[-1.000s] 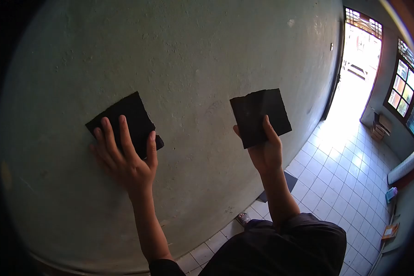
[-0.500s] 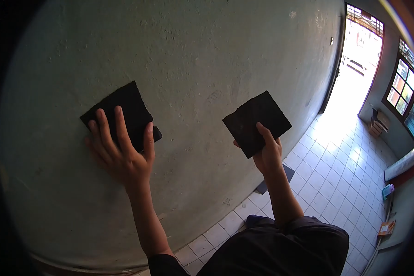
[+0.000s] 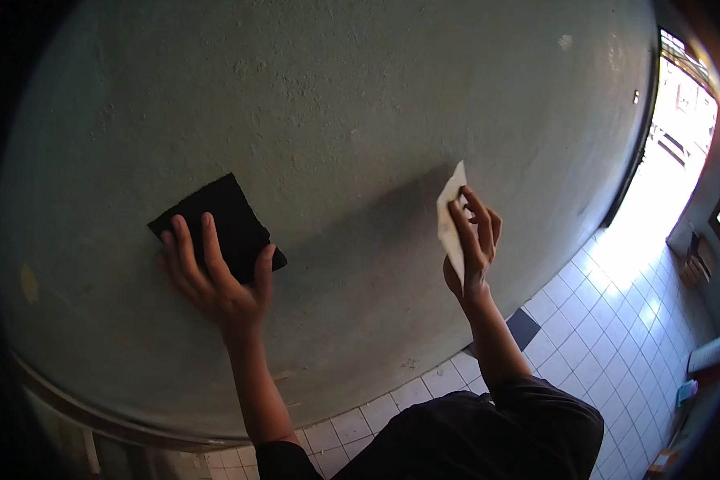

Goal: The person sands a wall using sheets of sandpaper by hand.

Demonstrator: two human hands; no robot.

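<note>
Against the green-grey wall (image 3: 336, 160), my left hand (image 3: 220, 276) lies with its fingers spread over a black square sheet (image 3: 230, 220), which is flat on the wall and tilted. A small dark edge sticks out by the thumb. To the right, my right hand (image 3: 476, 244) grips a second sheet (image 3: 451, 220), seen nearly edge-on with its pale side showing. That sheet is held off the wall, and a shadow falls on the wall to its left.
White floor tiles (image 3: 588, 320) run along the wall's foot, with a dark flat piece (image 3: 523, 329) lying near it. A bright open doorway (image 3: 672, 152) stands at the right. Boxes (image 3: 698, 260) sit beyond it by the far wall.
My right hand has turned its sheet from the black face to the pale side. My left hand stays on its black sheet. The view has shifted, with the doorway further right.
</note>
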